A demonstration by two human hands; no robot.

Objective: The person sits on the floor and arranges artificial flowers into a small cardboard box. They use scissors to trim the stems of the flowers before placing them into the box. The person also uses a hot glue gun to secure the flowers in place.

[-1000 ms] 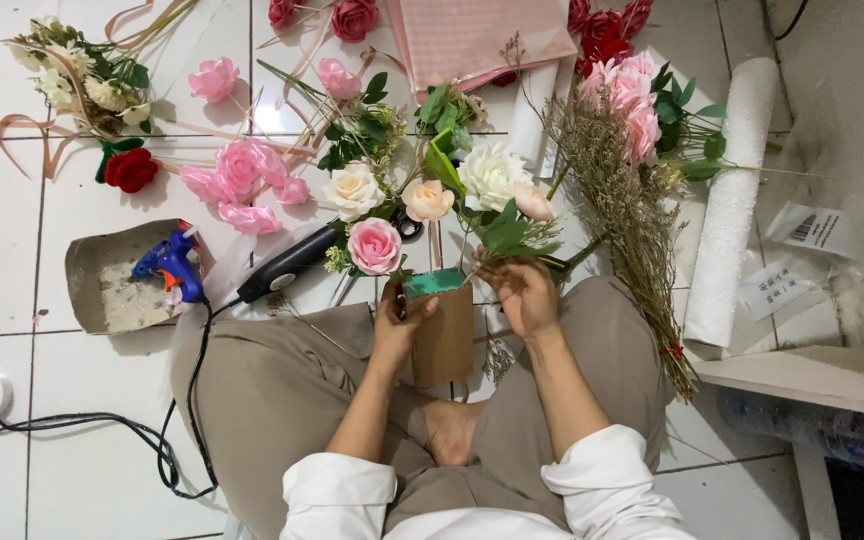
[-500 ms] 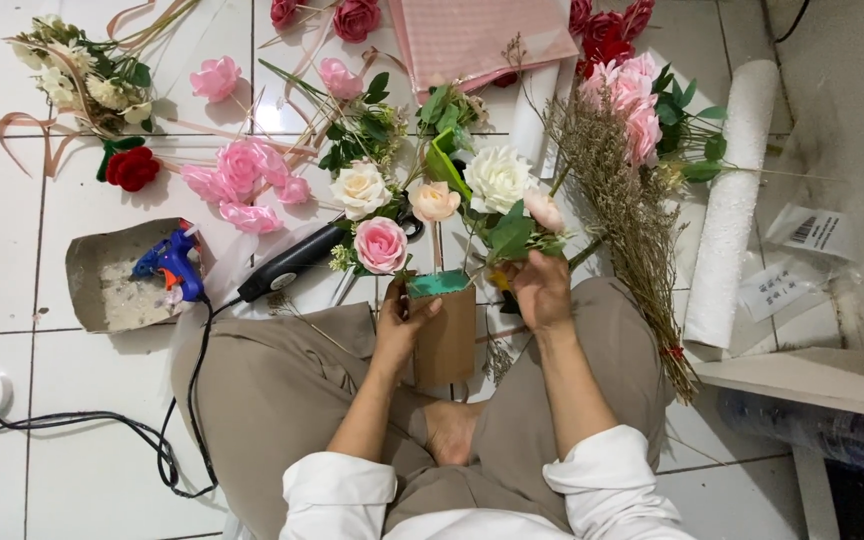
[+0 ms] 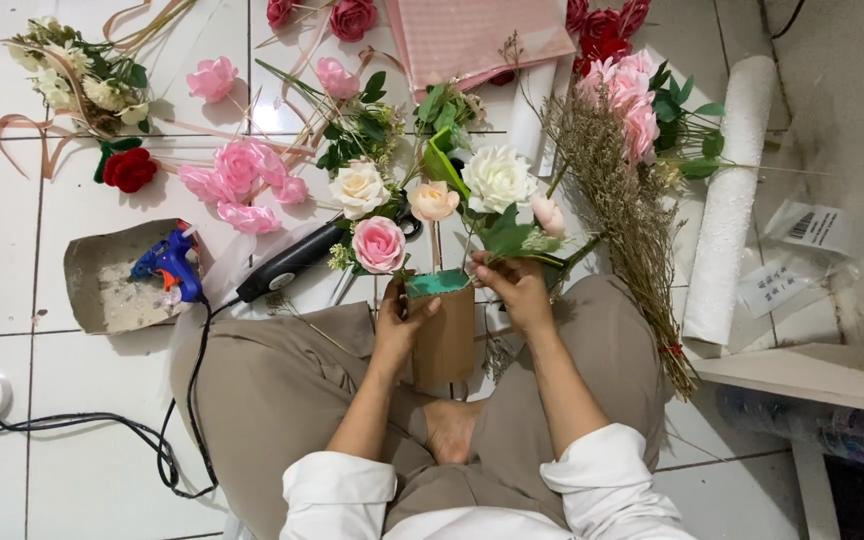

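I sit cross-legged on a white tiled floor. My left hand (image 3: 399,318) grips the side of a brown cardboard box (image 3: 446,340) topped with green floral foam (image 3: 438,284), standing between my knees. A pink rose (image 3: 379,243) and a peach rose (image 3: 433,201) stand in the foam. My right hand (image 3: 514,285) holds the stem of a flower sprig with a white rose (image 3: 498,178), a small pink bud (image 3: 548,215) and green leaves, just right of the foam.
A blue glue gun (image 3: 170,264) lies on a cardboard scrap at the left, a black tool (image 3: 288,263) beside it, and black cables trail across the floor. Loose pink and red roses, dried grass (image 3: 624,215), pink wrapping paper (image 3: 482,35) and a white foam roll (image 3: 731,195) surround me.
My right hand with the white rose sprig has shifted slightly left, closer to the foam. The left hand stays on the box.
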